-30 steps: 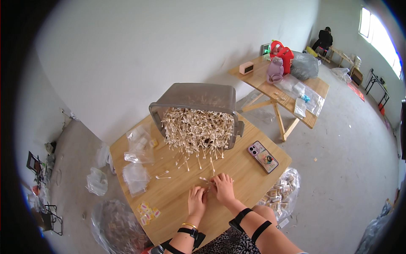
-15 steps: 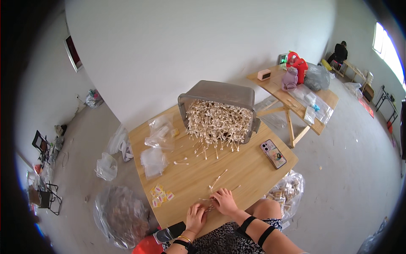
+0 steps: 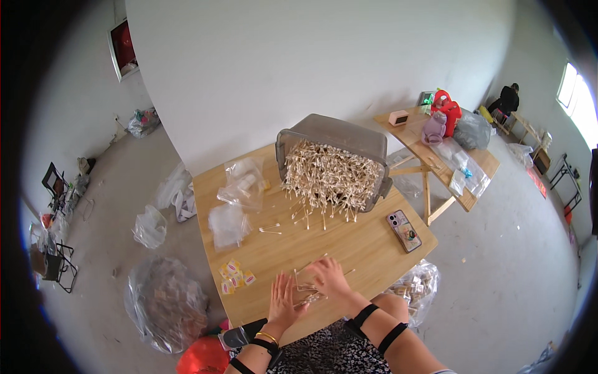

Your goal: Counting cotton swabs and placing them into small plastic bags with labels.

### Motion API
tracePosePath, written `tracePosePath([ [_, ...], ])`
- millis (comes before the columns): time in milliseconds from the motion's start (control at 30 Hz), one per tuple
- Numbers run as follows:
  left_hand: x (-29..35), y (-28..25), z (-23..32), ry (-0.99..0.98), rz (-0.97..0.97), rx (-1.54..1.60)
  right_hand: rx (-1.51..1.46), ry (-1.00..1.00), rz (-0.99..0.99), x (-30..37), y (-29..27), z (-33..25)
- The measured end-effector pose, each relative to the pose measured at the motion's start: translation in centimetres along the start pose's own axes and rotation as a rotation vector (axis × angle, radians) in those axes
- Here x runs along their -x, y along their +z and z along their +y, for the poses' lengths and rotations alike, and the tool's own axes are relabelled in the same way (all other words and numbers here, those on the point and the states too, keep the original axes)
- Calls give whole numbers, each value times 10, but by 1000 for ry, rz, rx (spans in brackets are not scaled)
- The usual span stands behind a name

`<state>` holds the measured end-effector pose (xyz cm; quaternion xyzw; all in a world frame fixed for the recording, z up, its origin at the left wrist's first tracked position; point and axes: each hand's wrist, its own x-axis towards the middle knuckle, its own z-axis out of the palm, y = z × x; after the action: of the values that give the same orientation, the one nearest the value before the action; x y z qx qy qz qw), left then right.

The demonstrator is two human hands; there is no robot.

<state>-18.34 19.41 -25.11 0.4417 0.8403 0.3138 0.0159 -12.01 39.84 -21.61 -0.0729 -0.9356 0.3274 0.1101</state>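
My left hand (image 3: 283, 299) lies flat with fingers spread near the front edge of a wooden table (image 3: 361, 246). My right hand (image 3: 328, 278) rests beside it, fingers apart, over a small heap of cotton swabs (image 3: 305, 288) lying between both hands. Neither hand clearly grips a swab. Behind them, a grey plastic bin (image 3: 339, 140) is tipped on its side, spilling a big pile of cotton swabs (image 3: 330, 177) toward me.
Clear plastic bags (image 3: 240, 187) lie at the table's left, small yellow packets (image 3: 235, 274) near the front left, a phone (image 3: 403, 229) at the right. Bags of goods sit on the floor (image 3: 165, 299). A second table (image 3: 436, 146) stands at the back right, a person beyond it.
The view has swung, so the table sits further right and higher in the picture. Both hands stay together at the front edge over the loose swabs.
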Motion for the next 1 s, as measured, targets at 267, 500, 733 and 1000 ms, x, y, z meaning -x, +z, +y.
tracePosePath([
  [267,-38,-14,8,-47,-117,-146,122,159,127,-24,1,43],
  [500,-33,-3,-2,-11,-191,-27,-42,-17,29,-5,19,19],
  [733,-12,0,4,19,-101,61,63,164,189,51,-30,40],
  [1000,3,3,12,-107,-19,-62,129,255,207,70,-27,52],
])
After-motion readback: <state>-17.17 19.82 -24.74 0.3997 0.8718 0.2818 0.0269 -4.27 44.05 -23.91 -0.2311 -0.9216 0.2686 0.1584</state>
